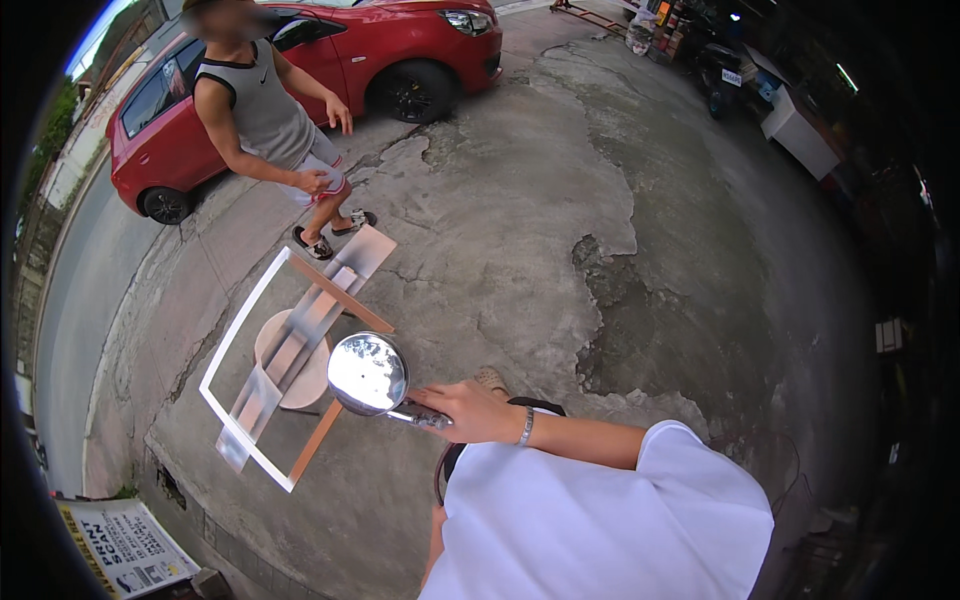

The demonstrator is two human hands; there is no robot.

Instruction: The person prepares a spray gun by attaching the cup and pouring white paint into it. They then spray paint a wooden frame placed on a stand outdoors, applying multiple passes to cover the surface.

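Observation:
My right hand (462,409), wearing a metal-banded bracelet or watch at the wrist, is closed around the handle of a paint spray gun (428,414). Its round, shiny chrome cup (368,373) faces up and hides the nozzle. Just left of the gun lies a four-sided frame (222,350), white along some sides and orange-brown along others. Under the frame runs a long flat board (318,312) with grey and white paint smears, resting across a round stool (268,340). Of my left arm (436,540) only a strip shows beside my white shirt; the hand is hidden.
Another person (262,110) in a grey sleeveless top stands beyond the frame, before a parked red car (345,55). Cracked, broken concrete (610,290) covers the ground. A printed sign (130,545) lies lower left. A motorcycle (718,75) and a white box (800,135) stand far right.

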